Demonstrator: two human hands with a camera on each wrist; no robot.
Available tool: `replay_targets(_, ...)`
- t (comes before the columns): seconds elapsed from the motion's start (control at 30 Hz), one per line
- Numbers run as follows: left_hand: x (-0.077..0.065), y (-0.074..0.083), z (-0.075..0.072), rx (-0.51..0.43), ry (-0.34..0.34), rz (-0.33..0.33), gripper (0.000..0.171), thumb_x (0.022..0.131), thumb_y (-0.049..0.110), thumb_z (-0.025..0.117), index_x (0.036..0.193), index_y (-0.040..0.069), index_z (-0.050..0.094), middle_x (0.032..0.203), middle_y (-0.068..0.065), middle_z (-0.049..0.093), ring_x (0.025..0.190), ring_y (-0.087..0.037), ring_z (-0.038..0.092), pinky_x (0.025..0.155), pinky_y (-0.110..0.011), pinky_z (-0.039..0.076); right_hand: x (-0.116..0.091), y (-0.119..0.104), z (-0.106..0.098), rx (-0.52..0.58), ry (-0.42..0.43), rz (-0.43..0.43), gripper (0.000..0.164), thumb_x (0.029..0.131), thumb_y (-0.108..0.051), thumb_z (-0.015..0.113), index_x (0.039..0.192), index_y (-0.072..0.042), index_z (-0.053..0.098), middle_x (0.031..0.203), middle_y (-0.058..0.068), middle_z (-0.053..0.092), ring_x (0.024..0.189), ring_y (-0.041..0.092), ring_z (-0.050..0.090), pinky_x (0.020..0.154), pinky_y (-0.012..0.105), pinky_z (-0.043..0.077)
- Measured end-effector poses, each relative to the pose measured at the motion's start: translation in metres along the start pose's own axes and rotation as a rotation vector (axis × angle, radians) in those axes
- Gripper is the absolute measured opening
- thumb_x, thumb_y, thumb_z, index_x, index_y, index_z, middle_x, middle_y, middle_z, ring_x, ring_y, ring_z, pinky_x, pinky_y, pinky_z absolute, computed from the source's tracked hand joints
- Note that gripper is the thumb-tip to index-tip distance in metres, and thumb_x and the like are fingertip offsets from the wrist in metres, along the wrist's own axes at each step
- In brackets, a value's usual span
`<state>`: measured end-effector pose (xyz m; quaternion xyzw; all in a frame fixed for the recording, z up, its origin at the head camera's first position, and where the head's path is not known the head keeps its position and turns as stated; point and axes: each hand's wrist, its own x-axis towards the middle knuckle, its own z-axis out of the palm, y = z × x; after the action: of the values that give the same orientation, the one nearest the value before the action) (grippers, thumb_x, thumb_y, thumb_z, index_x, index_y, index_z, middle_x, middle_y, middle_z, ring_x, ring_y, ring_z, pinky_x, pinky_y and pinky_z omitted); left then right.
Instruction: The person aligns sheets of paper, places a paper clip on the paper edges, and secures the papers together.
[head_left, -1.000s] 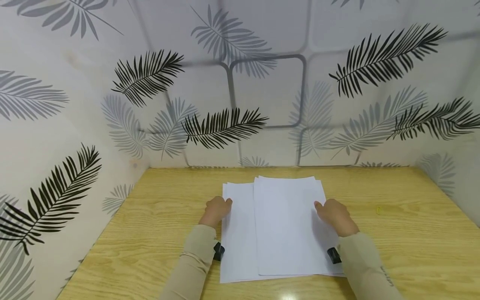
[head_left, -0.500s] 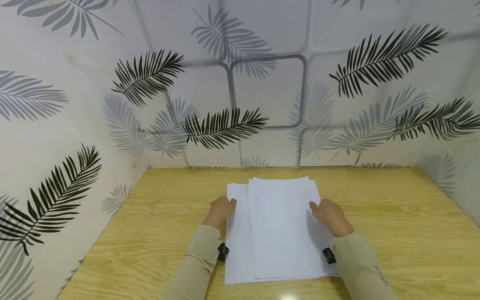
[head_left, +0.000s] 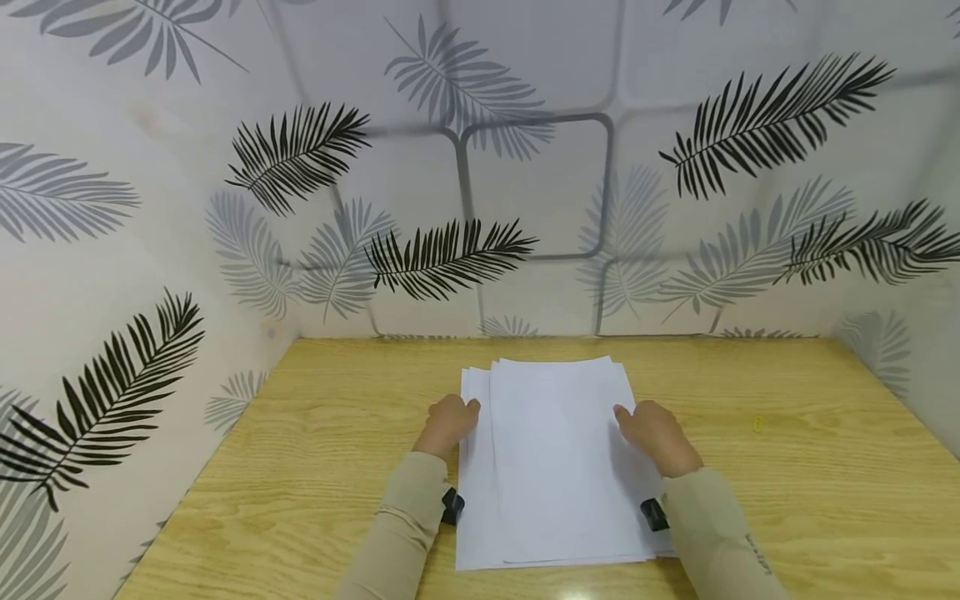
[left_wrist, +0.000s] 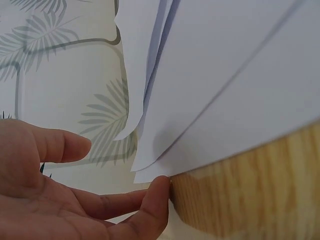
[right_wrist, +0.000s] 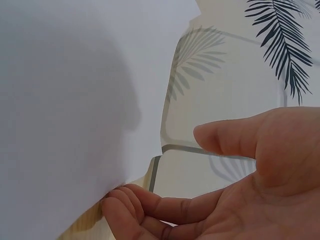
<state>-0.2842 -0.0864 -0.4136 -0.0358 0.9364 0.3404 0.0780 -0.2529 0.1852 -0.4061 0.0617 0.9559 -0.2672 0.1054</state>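
A loose stack of white paper sheets (head_left: 555, 458) lies on the wooden table, its upper sheets offset from the lower sheets (head_left: 474, 500) that show along the left. At the stack's left edge is my left hand (head_left: 450, 421); its fingertips (left_wrist: 159, 192) touch the edge of the bottom sheets, and the thumb stands apart from the paper. On the opposite side, my right hand (head_left: 656, 429) has bent fingers with fingertips (right_wrist: 117, 202) against the lower edge of the paper. The right thumb (right_wrist: 220, 137) is also away from the sheets. Several sheet edges fan apart in the left wrist view.
The wood-grain table (head_left: 337, 417) meets a wall (head_left: 540, 183) with leaf-patterned covering at the back. A small yellow object (head_left: 757, 424) lies to the right of the paper. Black wrist devices (head_left: 452, 507) show beneath both sleeves.
My hands have come closer together, the left shifting right and the right shifting left. The upper sheets have slid left and the lower ones right, so they overlap more.
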Motion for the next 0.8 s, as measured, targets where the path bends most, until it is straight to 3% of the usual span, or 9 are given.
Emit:
replay_targets(0.17,-0.0024,0.0011,-0.0005,-0.013,-0.004,-0.002,0.046,0.101,0.022,0.041,0.114,-0.019,0.057,0.115,-0.032,0.057,0.107,-0.044,0.049,0.091,-0.053,0.041,0.0011,-0.0040,0.0030,0.031,-0.018,0.013,0.056,0.103,-0.024,0.036,0.122,0.028,0.043,0.125,0.042,0.047,0.107,0.045,0.055,0.092,0.054,0.045)
replay_targets(0.67,-0.0079,0.0082,0.0037,-0.093,-0.010,-0.013,0.045,0.100,0.021,0.043,0.116,-0.019,0.055,0.111,-0.031,0.056,0.098,-0.038,0.054,0.084,-0.049,0.047,-0.0007,-0.0094,0.0073,0.029,-0.019,-0.044,0.055,0.102,-0.023,0.038,0.119,0.029,0.044,0.120,0.042,0.050,0.094,0.038,0.057,0.086,0.051,0.048)
replay_targets(0.8,-0.0077,0.0089,0.0060,-0.112,-0.022,-0.012,0.044,0.100,0.021,0.043,0.117,-0.019,0.054,0.110,-0.031,0.055,0.095,-0.036,0.052,0.083,-0.048,0.047,-0.0016,-0.0083,0.0081,0.038,-0.016,-0.052,0.054,0.102,-0.023,0.039,0.117,0.028,0.046,0.112,0.039,0.054,0.088,0.035,0.056,0.081,0.048,0.049)
